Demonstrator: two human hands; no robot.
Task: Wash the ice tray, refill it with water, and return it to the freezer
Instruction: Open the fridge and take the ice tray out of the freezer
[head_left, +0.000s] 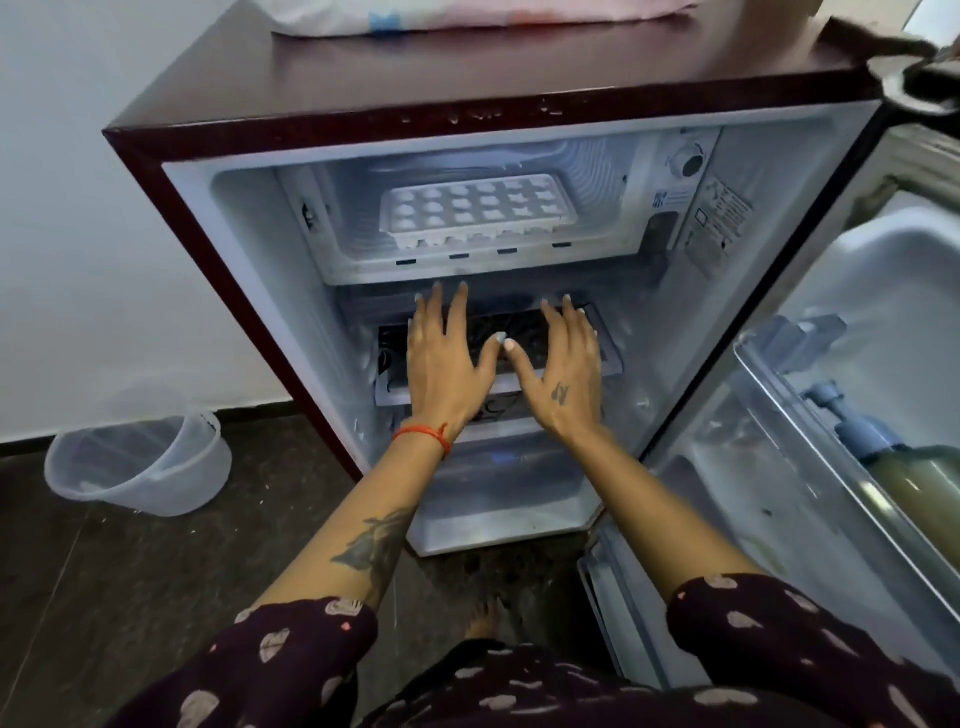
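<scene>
The left hand (448, 358) is reaching into the open fridge with its fingers spread wide and flat, holding nothing, a thin red thread bracelet (423, 432) circling its wrist. The right hand (563, 364) is stretching out just beside it, equally wide and empty, the two thumb tips nearly meeting between them. Both palms are hovering over a clear plastic chiller tray (608, 358) sitting under the freezer box; whether they are touching it cannot be told. Above and farther in, the white plastic ice tray (475, 210) with rows of rounded pockets is lying flat on the floor of the small white freezer compartment (358, 260), well apart from both hands. All of this is sitting inside the dark maroon single-door refrigerator (218, 156). To the right, the open white fridge door (852, 291) is carrying a pump bottle of yellowish liquid (904, 478) on its shelf. To the left, a translucent plastic bucket (140, 462) is standing tilted on the dark floor (78, 597).
</scene>
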